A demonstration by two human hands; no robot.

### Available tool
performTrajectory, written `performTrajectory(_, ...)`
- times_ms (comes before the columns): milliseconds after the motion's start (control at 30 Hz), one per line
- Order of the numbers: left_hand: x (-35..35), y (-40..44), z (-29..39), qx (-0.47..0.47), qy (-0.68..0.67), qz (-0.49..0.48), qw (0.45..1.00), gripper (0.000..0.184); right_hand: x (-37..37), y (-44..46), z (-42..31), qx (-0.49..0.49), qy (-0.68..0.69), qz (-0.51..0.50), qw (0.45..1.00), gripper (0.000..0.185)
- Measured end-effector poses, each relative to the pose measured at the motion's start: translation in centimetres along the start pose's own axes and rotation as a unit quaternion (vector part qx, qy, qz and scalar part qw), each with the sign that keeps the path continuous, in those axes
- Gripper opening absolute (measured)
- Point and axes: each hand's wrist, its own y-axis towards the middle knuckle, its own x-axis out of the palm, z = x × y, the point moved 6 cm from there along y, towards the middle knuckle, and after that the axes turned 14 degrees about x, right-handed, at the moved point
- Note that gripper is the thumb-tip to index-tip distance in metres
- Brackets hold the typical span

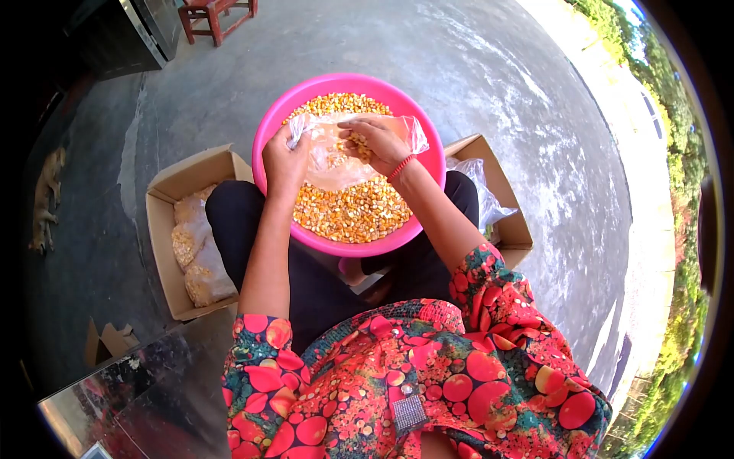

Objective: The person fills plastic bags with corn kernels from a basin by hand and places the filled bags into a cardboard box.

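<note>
A pink basin [267,126] full of yellow and white corn kernels [352,213] rests between my knees. Over the kernels a clear plastic bag [332,172] is stretched between my hands. My left hand [286,161] pinches the bag's bunched left edge. Several kernels lie in my right hand [375,145], whose fingers curl around them at the bag, near its right side. Some kernels show through or on the plastic; which of the two I cannot tell.
An open cardboard box [172,264] at the left holds bags of corn [202,256]. Another box [508,199] at the right holds clear plastic bags [478,180]. A red stool [210,15] stands at the back left, and an animal [47,199] lies at the far left.
</note>
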Motion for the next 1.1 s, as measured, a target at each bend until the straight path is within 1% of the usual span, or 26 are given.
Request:
performTrajectory(33, 0.1, 0.0, -0.1, 0.0, -0.006, -0.002, 1.0, 0.022, -0.3, 1.6, 0.3, 0.0, 0.0, 0.0, 1.0, 0.021)
performTrajectory(100, 0.1, 0.1, -0.3, -0.005, 0.007, -0.013, 1.0, 0.023, 0.3, 3.8, 0.2, -0.064, -0.019, -0.071, 0.995, 0.025)
performTrajectory(133, 0.2, 0.1, -0.1, -0.01, 0.019, -0.027, 0.999, 0.024, 0.9, 2.8, 0.2, -0.03, 0.0, -0.051, 0.998, 0.025)
performTrajectory(167, 0.1, 0.0, 0.0, -0.012, 0.02, -0.026, 0.999, 0.024, 1.7, 1.5, -0.1, -0.028, 0.0, -0.051, 0.998, 0.025)
performTrajectory(200, 0.1, 0.1, 0.4, -0.036, 0.026, -0.027, 0.999, 0.025, 1.7, 0.3, -0.8, -0.064, -0.176, 0.034, 0.982, 0.026)
performTrajectory(233, 0.0, 0.1, 0.4, -0.058, 0.032, -0.028, 0.997, 0.027, 1.4, -0.5, -1.5, -0.098, -0.345, 0.117, 0.926, 0.027)
performTrajectory(267, 0.0, 0.0, 0.2, -0.059, 0.031, -0.028, 0.997, 0.027, -0.4, 1.9, -0.2, -0.177, -0.449, 0.093, 0.871, 0.03)
performTrajectory(300, -0.1, 0.1, -0.1, -0.05, 0.057, -0.02, 0.997, 0.027, -1.0, 1.7, 0.2, -0.176, -0.449, 0.093, 0.871, 0.03)
performTrajectory(333, -0.3, 0.2, -0.4, -0.04, 0.082, -0.013, 0.996, 0.028, -1.3, 1.4, 1.1, -0.17, -0.567, 0.113, 0.798, 0.031)
performTrajectory(367, -0.3, 0.2, -0.8, -0.04, 0.081, -0.013, 0.996, 0.028, -1.8, 1.0, 2.0, -0.162, -0.674, 0.132, 0.709, 0.031)
performTrajectory(433, -0.4, 0.2, -1.6, -0.039, 0.121, -0.024, 0.992, 0.028, -2.0, -0.8, 1.6, -0.184, -0.663, 0.132, 0.714, 0.029)
performTrajectory(500, -0.5, 0.0, -2.0, -0.049, 0.121, -0.035, 0.991, 0.027, -1.7, -2.7, 0.3, -0.21, -0.619, 0.108, 0.749, 0.028)
performTrajectory(567, -0.4, 0.0, -2.1, -0.055, 0.12, -0.047, 0.99, 0.027, -1.8, -3.5, 0.4, -0.229, -0.616, 0.089, 0.749, 0.027)
performTrajectory(633, 0.0, -0.2, -2.0, -0.074, 0.118, -0.08, 0.987, 0.024, -1.3, -4.1, 2.1, -0.146, -0.72, -0.039, 0.677, 0.024)
performTrajectory(667, 0.1, -0.3, -1.8, -0.072, 0.118, -0.081, 0.987, 0.024, -2.4, -3.2, 3.3, -0.13, -0.772, -0.055, 0.619, 0.02)
performTrajectory(700, -0.2, -0.2, -0.6, -0.069, 0.099, -0.062, 0.991, 0.023, -2.2, -3.5, 3.0, -0.131, -0.772, -0.055, 0.62, 0.02)
performTrajectory(767, -0.4, -0.1, 0.1, -0.067, 0.081, -0.045, 0.993, 0.022, -2.3, -4.0, 3.3, -0.066, -0.793, -0.08, 0.601, 0.021)
performTrajectory(800, -0.6, -0.1, -0.1, -0.077, 0.048, -0.025, 0.996, 0.022, -2.1, -4.4, 2.7, -0.09, -0.794, -0.05, 0.6, 0.017)
performTrajectory(833, -0.8, -0.1, -0.3, -0.088, 0.014, -0.007, 0.996, 0.021, -2.5, -4.3, 2.7, -0.089, -0.793, -0.049, 0.6, 0.017)
performTrajectory(867, -0.4, -0.3, -3.8, -0.082, -0.016, -0.005, 0.997, 0.023, -2.5, -4.3, 1.6, -0.194, -0.767, 0.008, 0.611, 0.014)
performTrajectory(900, -0.3, -0.3, -3.5, -0.082, -0.017, -0.006, 0.997, 0.023, -2.4, -4.8, 0.4, -0.297, -0.73, 0.064, 0.612, 0.012)
performTrajectory(933, 0.2, -0.5, -3.1, -0.093, -0.024, -0.044, 0.994, 0.024, -0.9, -7.0, -0.9, -0.392, -0.668, 0.062, 0.629, 0.009)
performTrajectory(967, 0.8, -0.6, -2.8, -0.106, -0.031, -0.082, 0.991, 0.026, 0.4, -8.4, -1.3, -0.393, -0.668, 0.061, 0.63, 0.009)
performTrajectory(1000, 1.2, -0.6, -2.7, -0.064, -0.035, -0.088, 0.993, 0.03, 2.1, -9.3, -1.1, -0.311, -0.618, -0.012, 0.722, 0.01)
performTrajectory(1033, 1.2, -0.7, -2.6, -0.065, -0.035, -0.087, 0.993, 0.03, 3.2, -9.8, -0.1, -0.221, -0.555, -0.084, 0.798, 0.01)
performTrajectory(1100, 1.3, -0.8, -2.3, -0.045, 0.006, -0.113, 0.993, 0.029, 5.4, -10.9, 2.9, -0.196, -0.557, -0.238, 0.771, 0.011)
